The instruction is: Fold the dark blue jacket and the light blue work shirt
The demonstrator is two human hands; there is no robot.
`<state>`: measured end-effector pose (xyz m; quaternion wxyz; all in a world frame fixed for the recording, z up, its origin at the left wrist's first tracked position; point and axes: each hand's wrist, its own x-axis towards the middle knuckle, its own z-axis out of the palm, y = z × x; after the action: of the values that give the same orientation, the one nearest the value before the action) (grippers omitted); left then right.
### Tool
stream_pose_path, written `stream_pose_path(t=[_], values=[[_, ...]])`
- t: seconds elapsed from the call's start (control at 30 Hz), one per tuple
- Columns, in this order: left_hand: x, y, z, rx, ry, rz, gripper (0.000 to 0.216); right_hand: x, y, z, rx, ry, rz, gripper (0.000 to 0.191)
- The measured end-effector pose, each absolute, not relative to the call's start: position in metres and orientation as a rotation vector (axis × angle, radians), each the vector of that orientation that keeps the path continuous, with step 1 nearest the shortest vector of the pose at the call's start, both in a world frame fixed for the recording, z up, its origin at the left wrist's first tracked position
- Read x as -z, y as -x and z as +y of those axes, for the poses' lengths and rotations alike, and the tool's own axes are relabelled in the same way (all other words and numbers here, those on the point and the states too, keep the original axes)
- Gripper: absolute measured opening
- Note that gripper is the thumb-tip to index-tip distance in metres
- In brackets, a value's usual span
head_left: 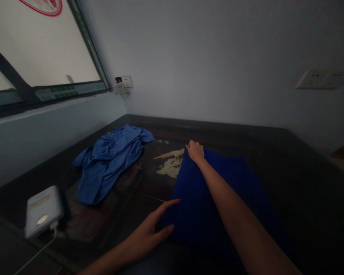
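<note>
A dark blue cloth (pixel 197 206) lies flat on the dark table (pixel 304 183) in front of me. My right hand (pixel 194 150) reaches across it and its closed fingers pinch the cloth's far left corner. My left hand (pixel 151 231) rests at the cloth's near left edge, fingers stretched out and apart, touching the fabric with thumb and fingertips. A lighter blue garment (pixel 109 162) lies crumpled further left on the table, apart from both hands.
A white device (pixel 43 210) with a cable sits at the table's near left edge. A pale printed figure (pixel 169 164) shows on the tabletop between the two cloths. Walls close the table at back and left, with wall sockets (pixel 123 84) in the corner.
</note>
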<state>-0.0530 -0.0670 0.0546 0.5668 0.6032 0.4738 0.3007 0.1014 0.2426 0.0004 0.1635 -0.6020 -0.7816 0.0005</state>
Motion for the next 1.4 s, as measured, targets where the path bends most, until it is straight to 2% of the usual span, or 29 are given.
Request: stream_pose_path(t=[0.2, 0.37, 0.5, 0.63, 0.87, 1.1, 1.4], values=[[-0.054, 0.057, -0.083, -0.783, -1.349, 1.169, 0.046, 0.005, -0.103, 0.247, 0.017, 1.677, -2.27, 0.048], [-0.046, 0.061, -0.086, -0.783, -1.495, 1.28, 0.033, 0.004, -0.104, 0.249, 0.006, 1.708, -2.242, 0.051], [-0.037, 0.058, -0.091, -0.665, -1.461, 1.324, 0.04, 0.0, -0.105, 0.249, -0.043, 1.738, -2.216, 0.049], [-0.032, 0.055, -0.096, -0.795, -1.388, 1.329, 0.049, -0.008, -0.106, 0.25, -0.078, 1.719, -2.238, 0.042], [-0.029, 0.058, -0.094, -0.889, -1.294, 1.348, 0.045, -0.014, -0.099, 0.253, -0.052, 1.724, -2.269, 0.036], [-0.033, 0.062, -0.095, -0.834, -1.263, 1.276, 0.047, -0.005, -0.097, 0.252, 0.022, 1.7, -2.296, 0.035], [-0.031, 0.064, -0.093, -0.966, -1.226, 1.231, 0.043, -0.004, -0.101, 0.253, 0.037, 1.712, -2.281, 0.04]])
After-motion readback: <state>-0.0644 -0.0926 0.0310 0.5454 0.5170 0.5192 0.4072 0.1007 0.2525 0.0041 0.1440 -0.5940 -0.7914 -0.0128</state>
